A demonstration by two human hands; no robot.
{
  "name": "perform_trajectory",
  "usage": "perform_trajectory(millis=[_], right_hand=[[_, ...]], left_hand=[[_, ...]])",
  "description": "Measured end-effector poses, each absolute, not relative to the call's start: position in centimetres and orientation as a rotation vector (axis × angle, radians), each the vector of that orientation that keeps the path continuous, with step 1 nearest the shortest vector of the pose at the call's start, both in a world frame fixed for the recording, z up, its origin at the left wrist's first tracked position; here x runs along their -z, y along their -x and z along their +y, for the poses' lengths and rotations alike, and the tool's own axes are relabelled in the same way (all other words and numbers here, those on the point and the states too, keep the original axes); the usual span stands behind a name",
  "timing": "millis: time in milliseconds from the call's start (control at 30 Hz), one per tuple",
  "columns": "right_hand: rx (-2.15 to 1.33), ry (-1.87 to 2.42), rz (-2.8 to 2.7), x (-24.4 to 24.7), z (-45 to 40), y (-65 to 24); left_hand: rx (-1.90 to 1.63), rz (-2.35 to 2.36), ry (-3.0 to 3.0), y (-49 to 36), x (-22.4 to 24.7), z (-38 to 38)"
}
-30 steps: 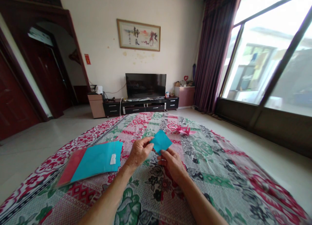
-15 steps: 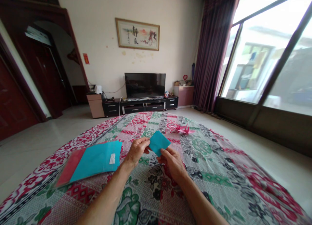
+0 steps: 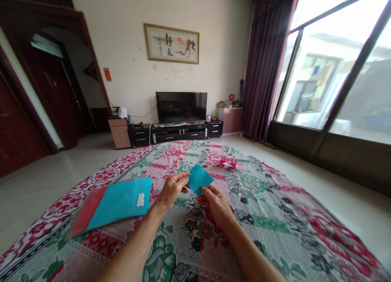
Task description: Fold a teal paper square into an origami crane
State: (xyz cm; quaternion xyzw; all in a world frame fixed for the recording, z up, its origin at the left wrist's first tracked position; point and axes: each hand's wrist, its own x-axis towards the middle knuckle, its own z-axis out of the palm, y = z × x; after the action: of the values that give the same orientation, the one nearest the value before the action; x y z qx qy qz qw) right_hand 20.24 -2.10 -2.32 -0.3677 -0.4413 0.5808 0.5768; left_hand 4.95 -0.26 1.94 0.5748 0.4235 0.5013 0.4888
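Observation:
A small blue square of folded paper (image 3: 200, 179) is held up over the table, one corner pointing towards me. My left hand (image 3: 172, 189) pinches its left corner between thumb and fingers. Lower down, my right hand (image 3: 216, 202) grips the near corner, its thumb on top of the paper. The fingertips beneath the sheet are hidden. To the left of my left arm lies a clear packet of blue and red paper sheets (image 3: 119, 202) with a white label. Beyond my right hand, a pink folded paper piece (image 3: 229, 162) with upright points rests on the cloth.
A flowered tablecloth (image 3: 253, 253) covers the round table. Past its far edge are a low black TV cabinet (image 3: 189, 134) and a television (image 3: 181, 106). Large windows (image 3: 351, 78) and a purple curtain (image 3: 265, 70) line the right side; dark red doors stand at the left.
My left fingers have shifted very slightly on the paper's left corner. The paper and my right hand stay almost in place, and the packet and pink piece have not moved.

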Motion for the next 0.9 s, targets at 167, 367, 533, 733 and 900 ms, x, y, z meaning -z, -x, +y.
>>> perform_trajectory(millis=[167,367,533,733,900], right_hand=[[-1.358,0.836,-1.029,2.57,-1.93,-20.33],[-1.356,0.827,-1.018,2.51,-1.97,-20.52],[-1.345,0.829,-1.002,2.14,-2.15,-20.59],[-1.331,0.825,-1.019,2.10,-2.24,-20.55],[-1.318,0.832,-1.032,2.01,-2.31,-20.52]], left_hand=[[-1.198,1.048,-1.517,-4.90,-2.25,-0.62],[-1.164,1.077,-1.664,-4.69,-2.35,-0.70],[-1.142,1.025,-1.687,-4.99,-2.51,-0.82],[-1.186,0.908,-1.594,-4.94,-2.35,-0.66],[-1.200,0.958,-1.601,-4.83,-2.01,-0.31]])
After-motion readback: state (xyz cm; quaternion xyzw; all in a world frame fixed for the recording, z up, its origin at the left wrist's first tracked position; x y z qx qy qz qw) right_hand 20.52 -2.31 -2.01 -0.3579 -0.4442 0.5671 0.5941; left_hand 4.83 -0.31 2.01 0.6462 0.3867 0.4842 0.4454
